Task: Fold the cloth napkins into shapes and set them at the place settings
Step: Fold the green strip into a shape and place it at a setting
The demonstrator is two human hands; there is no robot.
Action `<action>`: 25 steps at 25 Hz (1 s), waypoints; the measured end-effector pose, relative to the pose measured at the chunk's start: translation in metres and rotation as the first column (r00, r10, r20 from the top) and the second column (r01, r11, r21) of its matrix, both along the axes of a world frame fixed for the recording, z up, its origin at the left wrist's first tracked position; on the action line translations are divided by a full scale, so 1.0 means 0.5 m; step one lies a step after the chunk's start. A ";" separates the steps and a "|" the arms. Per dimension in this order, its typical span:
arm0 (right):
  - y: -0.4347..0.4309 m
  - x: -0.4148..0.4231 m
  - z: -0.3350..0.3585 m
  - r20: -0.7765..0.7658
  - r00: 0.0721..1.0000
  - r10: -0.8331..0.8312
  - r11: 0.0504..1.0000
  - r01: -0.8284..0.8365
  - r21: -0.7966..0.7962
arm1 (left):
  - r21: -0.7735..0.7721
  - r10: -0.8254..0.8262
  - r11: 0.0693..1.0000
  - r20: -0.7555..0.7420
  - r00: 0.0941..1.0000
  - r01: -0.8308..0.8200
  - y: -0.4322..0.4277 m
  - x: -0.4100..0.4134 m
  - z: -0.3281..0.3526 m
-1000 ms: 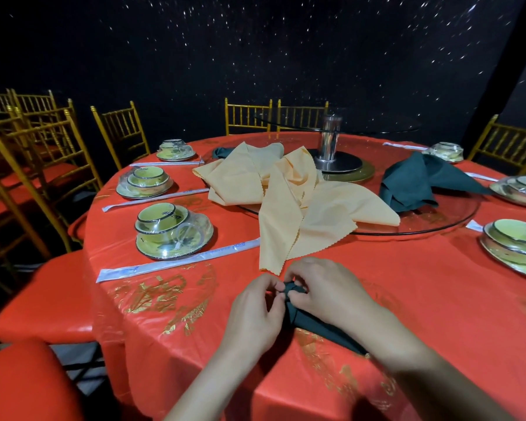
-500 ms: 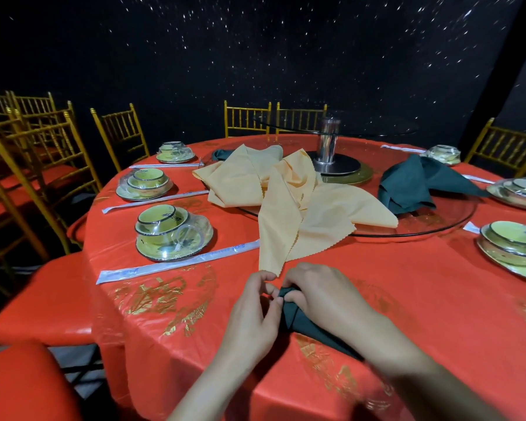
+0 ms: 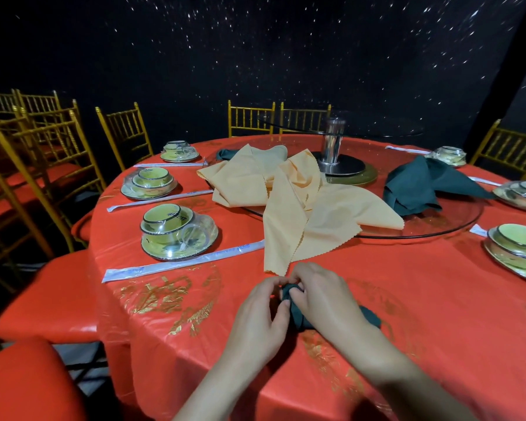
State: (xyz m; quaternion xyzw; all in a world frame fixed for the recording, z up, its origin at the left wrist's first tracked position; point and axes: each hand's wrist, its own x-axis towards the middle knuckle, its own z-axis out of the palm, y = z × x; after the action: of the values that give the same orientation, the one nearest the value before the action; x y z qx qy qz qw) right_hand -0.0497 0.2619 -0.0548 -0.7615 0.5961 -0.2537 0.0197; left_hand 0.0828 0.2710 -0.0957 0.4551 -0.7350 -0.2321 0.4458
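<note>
Both hands are down at the near edge, and it is tight work: the right hand [image 3: 325,299] is curled over the top of the dark green napkin [image 3: 298,319], gripping the rolled end, while the left hand [image 3: 255,317] pinches that same end from the other side, thumb against the cloth. A second ago the napkin's tail ran back under the right forearm toward the table's edge; now it pokes out to the right of the wrist, shorter and more sideways, and the left fingers have closed in again after lifting half a second back. One napkin in play, then, lying on the red tablecloth [image 3: 195,299] between and beneath the two hands, just short of the hanging tip of the peach napkins [image 3: 301,220]. Those are heaped together and I cannot count them. One loose green napkin [image 3: 416,186] sits on the glass turntable [image 3: 438,229], well apart, and a scrap of dark green shows behind the peach heap. Six wrapped dish sets ring the table, three on the left starting with the nearest [image 3: 176,235] and three on the right, each with a chopstick packet [image 3: 182,262] beside it, six in all. A steel post [image 3: 331,144] rises at the centre, and gold chairs [image 3: 251,117] stand around.
</note>
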 end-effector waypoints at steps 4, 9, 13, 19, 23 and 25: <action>0.000 -0.019 0.038 -0.012 0.995 0.104 0.982 -0.101 0.157 | 0.037 0.029 0.999 -0.037 0.999 -0.028 -0.002 0.001 -0.006; 0.005 0.002 0.033 -0.235 0.972 0.004 0.998 0.010 0.056 | -0.061 -0.032 0.998 0.053 0.998 0.035 0.015 -0.001 0.006; 0.010 -0.005 0.017 -0.060 0.998 -0.018 1.000 0.019 0.011 | -0.026 -0.041 0.999 0.137 0.990 0.045 0.014 0.007 0.002; 0.073 -0.051 -0.008 0.208 0.977 0.035 0.999 -0.040 0.018 | 0.025 -0.104 0.995 0.190 0.976 0.101 0.002 0.024 0.002; 0.116 -0.061 -0.052 -0.048 0.995 -0.089 0.992 0.093 0.088 | 0.108 0.043 0.993 0.034 0.999 -0.046 -0.003 0.046 0.011; 0.107 -0.061 -0.060 0.037 0.993 -0.115 0.989 0.111 0.098 | 0.186 0.103 0.977 0.014 0.995 -0.104 0.000 0.058 0.007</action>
State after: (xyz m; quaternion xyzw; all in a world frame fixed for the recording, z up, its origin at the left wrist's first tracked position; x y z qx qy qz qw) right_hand -0.0802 0.3152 -0.0849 -0.7191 0.6492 -0.2417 0.0545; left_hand 0.1117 0.2709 -0.0922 0.5329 -0.6865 -0.2753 0.4110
